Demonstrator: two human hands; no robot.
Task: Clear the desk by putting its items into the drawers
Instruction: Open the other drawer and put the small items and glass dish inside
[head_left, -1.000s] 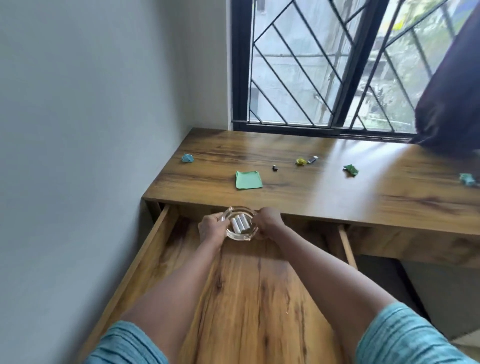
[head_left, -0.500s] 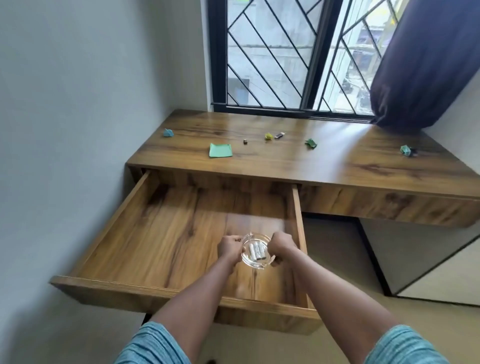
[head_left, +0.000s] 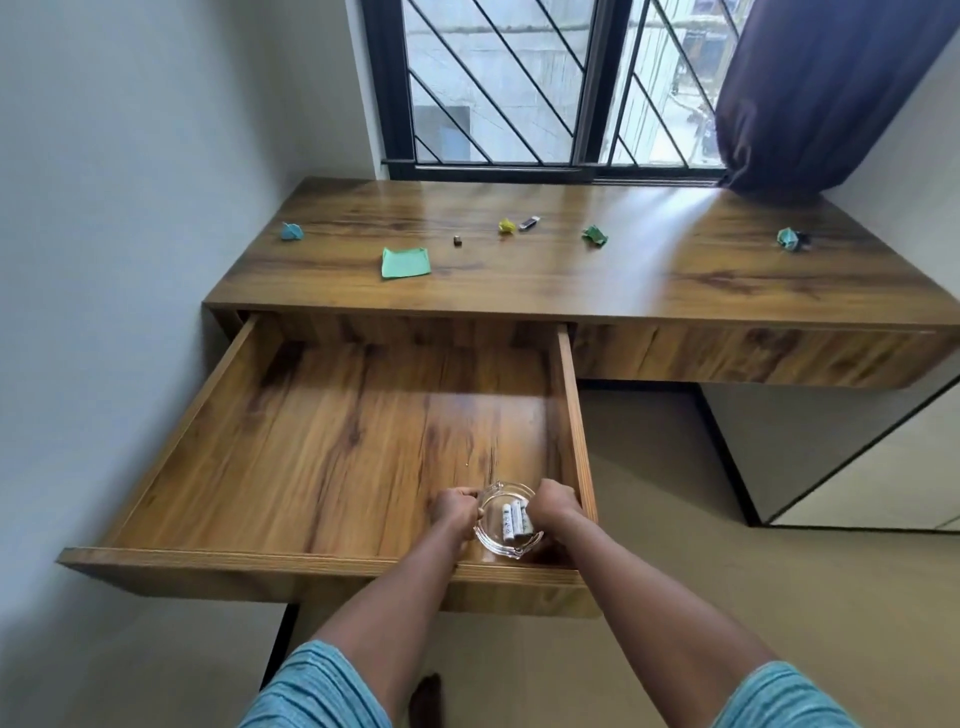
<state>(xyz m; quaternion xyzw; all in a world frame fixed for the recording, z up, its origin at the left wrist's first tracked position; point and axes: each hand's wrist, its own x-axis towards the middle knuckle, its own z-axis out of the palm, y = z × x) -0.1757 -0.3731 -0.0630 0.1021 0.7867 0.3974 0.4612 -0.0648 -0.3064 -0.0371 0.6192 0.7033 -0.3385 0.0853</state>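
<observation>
A clear glass ashtray (head_left: 498, 543) with white batteries (head_left: 513, 521) in it sits low in the front right corner of the open wooden drawer (head_left: 322, 447). My left hand (head_left: 456, 509) grips its left rim and my right hand (head_left: 554, 503) grips its right rim. On the desk top (head_left: 623, 270) lie a flat green paper (head_left: 405, 261), a blue paper wad (head_left: 292, 232), a small dark piece (head_left: 457, 240), a yellow wad (head_left: 506, 225), a small silver-and-black item (head_left: 529, 223), a green wad (head_left: 595, 235) and a teal wad (head_left: 789, 239).
A white wall (head_left: 130, 208) runs along the left of desk and drawer. A barred window (head_left: 545, 83) and a dark curtain (head_left: 810, 88) stand behind the desk. A second drawer front (head_left: 753, 353), shut, lies right of the open one. Beige floor (head_left: 675, 571) lies below.
Both hands have carried the ashtray from the desk's front edge back and down into the drawer's front right corner. The view has pulled back and now shows the whole drawer.
</observation>
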